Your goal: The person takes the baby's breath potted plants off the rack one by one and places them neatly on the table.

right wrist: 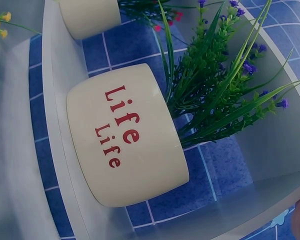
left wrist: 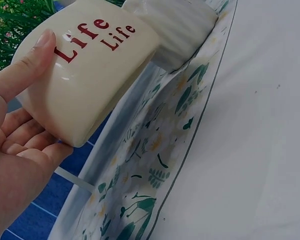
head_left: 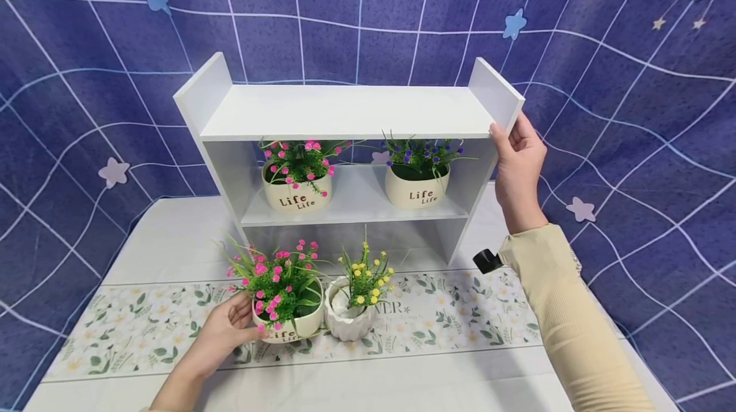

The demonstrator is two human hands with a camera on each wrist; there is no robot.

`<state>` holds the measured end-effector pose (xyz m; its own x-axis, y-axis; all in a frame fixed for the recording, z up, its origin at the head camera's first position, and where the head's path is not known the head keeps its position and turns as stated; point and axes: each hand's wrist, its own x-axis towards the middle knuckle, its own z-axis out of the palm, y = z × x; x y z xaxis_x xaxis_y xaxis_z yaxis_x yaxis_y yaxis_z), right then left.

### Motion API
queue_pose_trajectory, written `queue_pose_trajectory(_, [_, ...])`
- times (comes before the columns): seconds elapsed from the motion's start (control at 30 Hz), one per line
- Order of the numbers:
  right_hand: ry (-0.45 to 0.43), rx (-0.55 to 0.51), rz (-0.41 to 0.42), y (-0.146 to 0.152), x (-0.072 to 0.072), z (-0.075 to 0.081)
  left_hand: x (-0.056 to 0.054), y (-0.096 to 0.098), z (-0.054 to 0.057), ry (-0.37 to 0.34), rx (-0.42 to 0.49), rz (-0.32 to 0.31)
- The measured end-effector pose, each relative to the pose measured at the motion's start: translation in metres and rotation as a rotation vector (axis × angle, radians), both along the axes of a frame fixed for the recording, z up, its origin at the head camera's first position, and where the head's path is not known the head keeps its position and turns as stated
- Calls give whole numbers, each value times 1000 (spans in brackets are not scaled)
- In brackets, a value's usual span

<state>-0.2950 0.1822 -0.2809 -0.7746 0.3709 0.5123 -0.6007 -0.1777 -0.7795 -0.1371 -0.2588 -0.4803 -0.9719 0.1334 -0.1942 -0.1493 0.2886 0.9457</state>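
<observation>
My left hand [head_left: 225, 329] holds a cream flowerpot [left wrist: 90, 75] with "Life" lettering and pink artificial flowers [head_left: 276, 278]. The thumb lies on its front and the fingers go round its side, as the left wrist view shows. Up at the white shelf [head_left: 345, 112], my right hand [head_left: 519, 169] grips the right side panel, thumb on the front edge and fingers behind. On the shelf's middle board stand a pink-flowered pot [head_left: 298, 191] at left and a purple-flowered pot [right wrist: 127, 135] at right. A small grey-white pot with yellow flowers [head_left: 349, 322] stands beside the held pot.
A floral-banded white cloth [head_left: 460, 367] covers the table under the shelf. Behind hangs a blue grid-patterned curtain [head_left: 385, 9] with stars and clouds. A black piece [head_left: 487, 261] sticks out from the right sleeve.
</observation>
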Motion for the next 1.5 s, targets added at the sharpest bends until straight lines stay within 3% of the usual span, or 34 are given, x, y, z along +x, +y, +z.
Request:
queue_pose_trajectory(0.23, [10, 24, -26, 0, -1, -1, -1, 0, 3, -21, 2, -9])
queue_pose_trajectory(1.03, [6, -26, 1, -1, 0, -1, -11, 15, -2, 85, 87, -24])
queue_pose_trajectory(1.5, [7, -24, -6, -1, 0, -1, -20, 37, -4, 40, 97, -51])
